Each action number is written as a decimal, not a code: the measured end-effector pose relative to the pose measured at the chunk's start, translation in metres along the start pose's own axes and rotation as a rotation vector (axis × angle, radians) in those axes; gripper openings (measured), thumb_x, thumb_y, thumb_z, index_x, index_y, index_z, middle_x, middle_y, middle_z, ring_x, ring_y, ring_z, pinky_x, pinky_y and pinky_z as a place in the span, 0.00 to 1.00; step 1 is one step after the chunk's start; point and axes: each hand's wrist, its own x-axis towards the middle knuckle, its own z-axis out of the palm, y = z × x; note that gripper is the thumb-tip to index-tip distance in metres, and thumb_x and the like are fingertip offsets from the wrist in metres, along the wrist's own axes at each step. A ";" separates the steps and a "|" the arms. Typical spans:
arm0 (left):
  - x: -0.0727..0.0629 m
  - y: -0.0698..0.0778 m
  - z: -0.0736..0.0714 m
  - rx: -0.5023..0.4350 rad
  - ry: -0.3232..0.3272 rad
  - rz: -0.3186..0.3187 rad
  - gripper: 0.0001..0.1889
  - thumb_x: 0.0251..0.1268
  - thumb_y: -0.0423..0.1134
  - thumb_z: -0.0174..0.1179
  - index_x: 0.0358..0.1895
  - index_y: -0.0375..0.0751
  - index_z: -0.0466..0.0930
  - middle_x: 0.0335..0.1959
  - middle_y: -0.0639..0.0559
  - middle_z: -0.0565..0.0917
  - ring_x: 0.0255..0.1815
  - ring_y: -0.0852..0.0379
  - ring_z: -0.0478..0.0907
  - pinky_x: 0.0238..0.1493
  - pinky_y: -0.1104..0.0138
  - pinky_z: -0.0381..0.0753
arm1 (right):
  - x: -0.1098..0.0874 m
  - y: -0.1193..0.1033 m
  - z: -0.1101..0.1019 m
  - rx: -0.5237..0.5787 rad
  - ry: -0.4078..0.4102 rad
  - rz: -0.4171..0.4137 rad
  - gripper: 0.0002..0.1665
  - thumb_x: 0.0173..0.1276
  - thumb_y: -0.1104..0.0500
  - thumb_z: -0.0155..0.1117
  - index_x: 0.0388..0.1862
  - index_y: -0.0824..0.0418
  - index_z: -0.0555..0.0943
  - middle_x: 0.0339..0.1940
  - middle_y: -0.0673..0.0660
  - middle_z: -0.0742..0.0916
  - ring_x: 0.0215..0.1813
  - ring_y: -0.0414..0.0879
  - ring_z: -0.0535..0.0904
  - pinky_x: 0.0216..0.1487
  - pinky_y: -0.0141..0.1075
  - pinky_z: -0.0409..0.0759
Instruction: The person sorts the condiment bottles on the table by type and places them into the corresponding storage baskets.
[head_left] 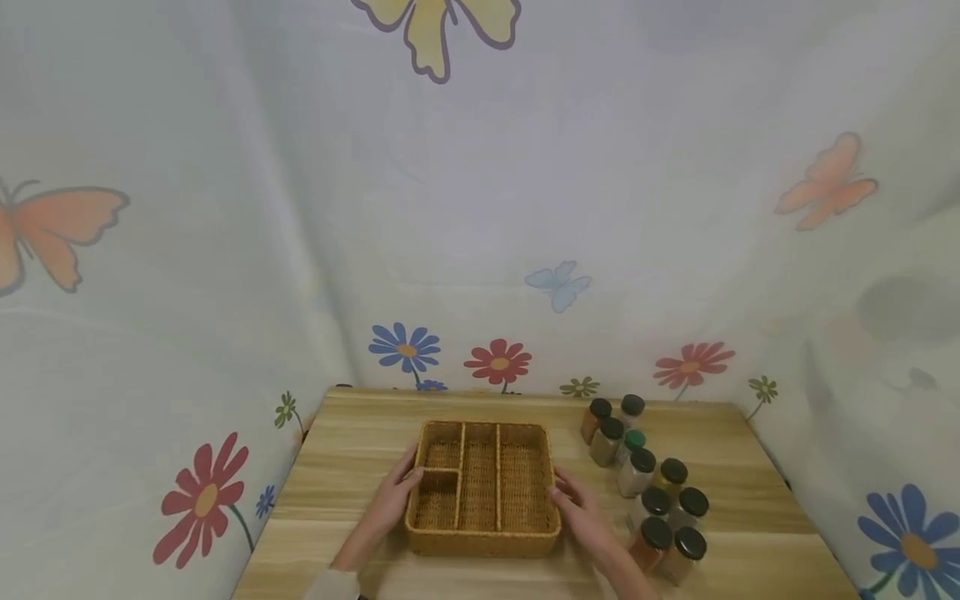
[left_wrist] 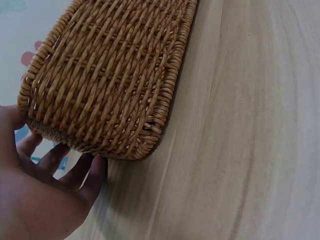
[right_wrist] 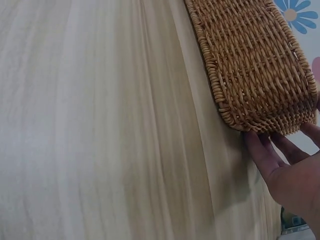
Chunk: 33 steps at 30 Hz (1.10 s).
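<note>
A woven wicker basket, split by dividers into several bare compartments, sits on the wooden table in the head view. My left hand grips its left side, thumb at the rim and fingers against the outer wall. On the opposite side my right hand holds the basket the same way, thumb by the rim. In the left wrist view the fingers of the left hand touch the end wall of the basket. The right wrist view has the right hand's fingers against the basket's other end.
Several spice jars with mostly black lids, such as a front jar, stand in a cluster right of the basket, close to my right forearm. One jar has a green lid. A curtain with flowers and butterflies surrounds the wooden table.
</note>
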 end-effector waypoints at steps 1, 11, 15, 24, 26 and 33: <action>-0.001 0.000 0.000 -0.031 0.002 -0.008 0.33 0.85 0.46 0.54 0.85 0.41 0.58 0.84 0.37 0.59 0.79 0.30 0.62 0.78 0.37 0.61 | -0.001 0.000 0.000 0.001 -0.005 -0.006 0.34 0.84 0.51 0.60 0.81 0.64 0.68 0.74 0.75 0.76 0.73 0.70 0.73 0.69 0.65 0.76; -0.016 -0.005 -0.004 -0.180 -0.034 -0.115 0.34 0.81 0.45 0.60 0.85 0.48 0.60 0.85 0.38 0.58 0.80 0.32 0.62 0.71 0.45 0.75 | -0.012 0.007 -0.001 -0.011 -0.016 -0.003 0.35 0.84 0.49 0.59 0.82 0.62 0.67 0.74 0.73 0.76 0.73 0.68 0.74 0.73 0.67 0.70; -0.018 -0.005 -0.005 -0.182 -0.048 -0.095 0.35 0.81 0.49 0.60 0.85 0.49 0.60 0.85 0.37 0.58 0.79 0.31 0.63 0.70 0.45 0.76 | -0.013 0.006 0.000 -0.003 -0.012 -0.008 0.36 0.84 0.47 0.59 0.83 0.61 0.67 0.75 0.74 0.75 0.75 0.70 0.72 0.73 0.69 0.69; -0.019 -0.005 -0.008 -0.174 -0.061 -0.080 0.36 0.82 0.53 0.57 0.85 0.48 0.58 0.85 0.36 0.57 0.79 0.30 0.62 0.71 0.44 0.76 | -0.013 0.005 0.006 -0.026 0.013 -0.007 0.36 0.83 0.47 0.60 0.82 0.61 0.67 0.76 0.73 0.75 0.75 0.69 0.72 0.75 0.69 0.66; -0.019 -0.006 -0.007 -0.172 -0.061 -0.084 0.38 0.80 0.56 0.58 0.85 0.49 0.58 0.85 0.37 0.57 0.80 0.31 0.62 0.70 0.44 0.76 | -0.013 0.005 0.006 -0.029 0.012 0.004 0.36 0.84 0.46 0.59 0.83 0.60 0.67 0.76 0.72 0.74 0.76 0.70 0.71 0.75 0.69 0.65; -0.017 -0.005 -0.004 -0.172 -0.037 -0.083 0.38 0.80 0.56 0.59 0.85 0.48 0.59 0.86 0.41 0.57 0.81 0.34 0.61 0.72 0.45 0.74 | -0.010 0.006 0.003 0.008 -0.008 0.051 0.37 0.83 0.44 0.59 0.83 0.57 0.67 0.77 0.71 0.74 0.77 0.69 0.69 0.74 0.67 0.69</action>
